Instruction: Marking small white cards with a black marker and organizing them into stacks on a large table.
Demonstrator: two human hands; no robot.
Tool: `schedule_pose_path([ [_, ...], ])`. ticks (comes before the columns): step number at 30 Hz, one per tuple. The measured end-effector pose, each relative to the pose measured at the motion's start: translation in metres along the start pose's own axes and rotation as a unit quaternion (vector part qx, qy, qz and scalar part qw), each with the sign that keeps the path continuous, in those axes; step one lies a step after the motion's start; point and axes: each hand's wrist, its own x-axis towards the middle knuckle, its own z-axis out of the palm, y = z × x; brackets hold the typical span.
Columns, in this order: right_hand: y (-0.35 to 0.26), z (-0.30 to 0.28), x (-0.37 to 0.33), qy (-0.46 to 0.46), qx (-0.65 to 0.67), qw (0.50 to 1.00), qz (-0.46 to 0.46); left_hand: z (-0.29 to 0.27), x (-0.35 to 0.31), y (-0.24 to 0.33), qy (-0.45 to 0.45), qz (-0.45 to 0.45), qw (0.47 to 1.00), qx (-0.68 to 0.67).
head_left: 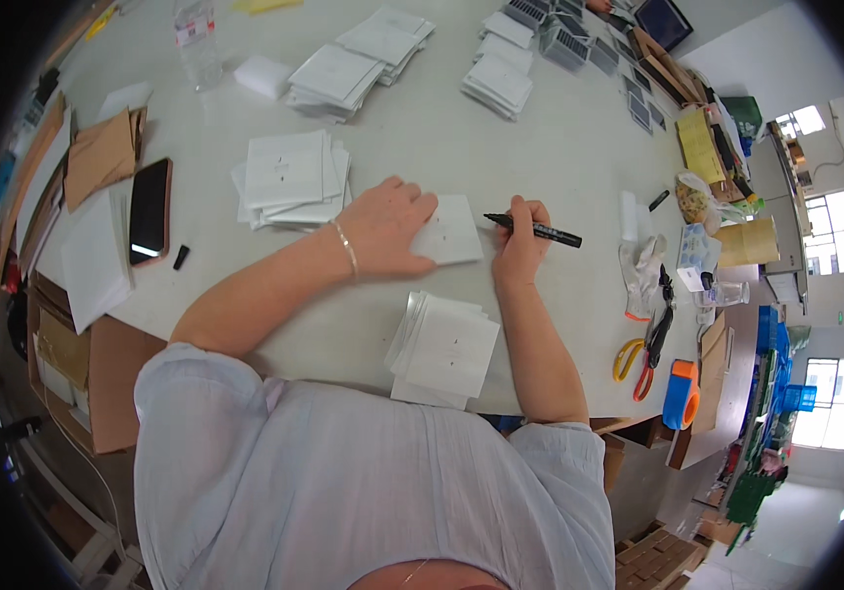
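Fingers of the right hand [520, 246] are clamped on a black marker [557, 235], held slanting over the middle of the tabletop [579, 138], its dark tip pointing left and lying just beside the right edge of a white square piece [459, 228]. The left hand [390, 231] rests on that piece's left side, its thumb spread apart from the bent fingers; a thin bracelet [345, 248] circles the wrist. Toward the tabletop's near edge, a fanned stack of white squares [449, 349] lies close to the person's pale shirt [363, 482], its top square bearing small dark marks. Beyond the left forearm sits another loose white stack [289, 167], with further piles [338, 77] and a narrower row of white pieces [497, 84] toward the far edge. Near the left edge lie a dark-screened phone [150, 208], a small black cap [181, 258] and white sheets [95, 258]; a clear plastic bottle [196, 47] stands toward the far left corner. Along the right edge are a pale work glove [642, 277], hand tools with yellow and red handles [644, 366] and a patterned tissue box [697, 250].
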Motion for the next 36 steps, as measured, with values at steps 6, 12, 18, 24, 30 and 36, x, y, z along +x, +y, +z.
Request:
schedule_pose_path([
  [6,0.004,0.0,0.007,0.046,0.082,0.995,-0.015,-0.012,-0.028,0.036,-0.128,0.155,0.974,-0.108],
  [12,-0.011,0.005,0.016,0.053,0.042,0.996,0.06,-0.025,-0.004,0.05,-0.153,0.225,0.96,-0.067],
  [18,-0.019,0.004,0.071,0.075,-0.021,0.997,0.016,-0.006,0.121,-0.027,0.043,-0.126,0.974,-0.186],
  [24,0.008,-0.016,0.141,0.086,-0.003,0.994,-0.073,0.021,0.205,-0.11,0.187,-0.349,0.865,-0.307],
  [30,0.044,0.008,0.194,0.112,-0.29,0.934,-0.177,0.035,0.232,-0.107,0.166,-0.31,0.907,-0.231],
  [36,0.028,0.038,0.174,0.064,-0.298,0.944,-0.124,0.039,0.225,-0.092,0.171,-0.319,0.906,-0.219],
])
